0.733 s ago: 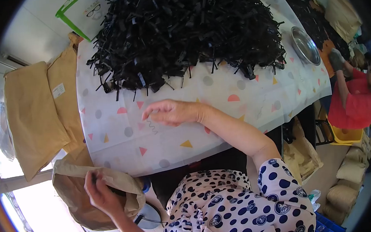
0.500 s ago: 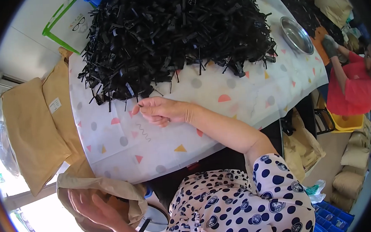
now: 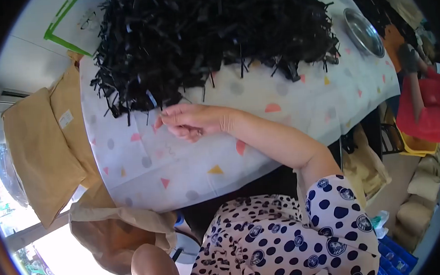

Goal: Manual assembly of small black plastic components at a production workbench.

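Observation:
My right hand (image 3: 188, 122) is above the tablecloth, at the near edge of the heap of small black plastic parts (image 3: 213, 32). Its thumb and fingers are closed in a pinch; what lies between the fingertips, if anything, is too small to make out. My left hand (image 3: 153, 265) shows as a rounded, smeared shape low in the view, beside the open brown paper bag (image 3: 134, 213). Its fingers are hidden. Inside the bag, brown paper shows.
A patterned white tablecloth (image 3: 192, 174) covers the table. A steel bowl (image 3: 364, 33) sits at the far right, near a co-worker in red (image 3: 419, 107). Large brown paper sacks (image 3: 42, 153) stand at the left. A blue crate (image 3: 397, 258) is at the lower right.
My left hand has drawn back from over the paper bag toward my body. My right hand stays pinched near the heap. The whole view has shifted slightly.

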Available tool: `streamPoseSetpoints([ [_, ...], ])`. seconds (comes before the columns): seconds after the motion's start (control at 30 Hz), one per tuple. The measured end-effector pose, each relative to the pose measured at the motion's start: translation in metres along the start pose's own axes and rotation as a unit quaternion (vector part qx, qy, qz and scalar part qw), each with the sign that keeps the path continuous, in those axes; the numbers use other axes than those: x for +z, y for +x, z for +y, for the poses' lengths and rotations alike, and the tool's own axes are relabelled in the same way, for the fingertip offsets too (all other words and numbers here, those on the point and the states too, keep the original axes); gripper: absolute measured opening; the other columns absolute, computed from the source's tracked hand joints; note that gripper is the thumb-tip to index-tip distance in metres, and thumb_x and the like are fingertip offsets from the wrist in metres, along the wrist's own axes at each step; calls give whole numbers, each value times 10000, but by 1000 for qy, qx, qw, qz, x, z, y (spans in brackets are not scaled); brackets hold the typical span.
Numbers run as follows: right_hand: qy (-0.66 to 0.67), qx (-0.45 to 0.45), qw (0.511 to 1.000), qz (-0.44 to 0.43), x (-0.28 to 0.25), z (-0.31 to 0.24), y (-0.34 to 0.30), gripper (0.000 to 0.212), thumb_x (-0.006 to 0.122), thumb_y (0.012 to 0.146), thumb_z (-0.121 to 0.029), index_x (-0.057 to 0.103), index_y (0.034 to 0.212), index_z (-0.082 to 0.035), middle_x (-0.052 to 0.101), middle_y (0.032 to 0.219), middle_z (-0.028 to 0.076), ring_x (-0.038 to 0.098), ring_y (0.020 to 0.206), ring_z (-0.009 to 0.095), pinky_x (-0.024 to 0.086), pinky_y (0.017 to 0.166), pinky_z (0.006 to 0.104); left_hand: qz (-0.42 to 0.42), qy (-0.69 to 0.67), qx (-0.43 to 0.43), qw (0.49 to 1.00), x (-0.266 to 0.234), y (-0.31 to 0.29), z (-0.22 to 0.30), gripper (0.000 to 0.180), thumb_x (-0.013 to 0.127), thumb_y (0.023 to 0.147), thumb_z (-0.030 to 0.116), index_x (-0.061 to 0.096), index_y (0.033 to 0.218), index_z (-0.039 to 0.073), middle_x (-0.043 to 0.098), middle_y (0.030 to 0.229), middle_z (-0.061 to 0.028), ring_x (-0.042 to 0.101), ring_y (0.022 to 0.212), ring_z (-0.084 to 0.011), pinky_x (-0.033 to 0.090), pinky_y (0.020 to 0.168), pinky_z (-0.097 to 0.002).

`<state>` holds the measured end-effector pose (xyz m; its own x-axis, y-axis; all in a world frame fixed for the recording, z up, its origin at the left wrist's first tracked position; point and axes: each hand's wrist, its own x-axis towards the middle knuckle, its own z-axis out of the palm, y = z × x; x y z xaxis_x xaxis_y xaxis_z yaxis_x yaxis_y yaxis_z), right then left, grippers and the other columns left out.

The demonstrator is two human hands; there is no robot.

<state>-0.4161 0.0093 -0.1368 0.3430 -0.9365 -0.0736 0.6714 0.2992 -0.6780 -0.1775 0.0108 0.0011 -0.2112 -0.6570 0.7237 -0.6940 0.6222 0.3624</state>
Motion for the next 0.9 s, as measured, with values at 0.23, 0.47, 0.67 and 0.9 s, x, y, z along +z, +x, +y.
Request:
streamPoseSetpoints([
  [0.23, 17, 8, 1000, 11, -3, 2, -9, 281, 476, 989, -302, 508, 1141, -68, 381, 590, -35, 305, 457, 51, 244, 405, 214, 55, -106, 95, 988, 32, 15, 30, 409, 470, 946, 261, 445, 1240, -23, 526, 1208, -182, 548, 1068, -264, 468, 909, -387],
  [0.47, 4, 13, 1000, 19, -2, -3, -10, 293, 471, 992, -296, 501, 1151, -52, 366, 583, -30, 302, 464, 69, 251, 424, 235, 78, -214, 161, 960, 41, 22, 17, 380, 464, 942, 242, 457, 1232, -2, 516, 1211, -173, 544, 1052, -251, 462, 902, -387],
  [0.67, -7, 2, 1000, 8, 9, -5, -2, 273, 438, 1005, -269, 486, 1165, -53, 354, 603, -28, 297, 468, 58, 250, 414, 219, 108, -247, 226, 936, 41, 31, 20, 357, 458, 937, 226, 467, 1225, 16, 508, 1214, -165, 540, 1038, -240, 457, 897, -387],
  [0.9, 24, 17, 999, 28, 0, 4, -4, 263, 447, 1004, -277, 503, 1129, -53, 392, 605, -25, 316, 458, 63, 266, 417, 225, 122, -291, 296, 901, 72, 68, 18, 380, 475, 896, 172, 454, 1238, 7, 508, 1225, -204, 539, 1050, -296, 432, 920, -405],
])
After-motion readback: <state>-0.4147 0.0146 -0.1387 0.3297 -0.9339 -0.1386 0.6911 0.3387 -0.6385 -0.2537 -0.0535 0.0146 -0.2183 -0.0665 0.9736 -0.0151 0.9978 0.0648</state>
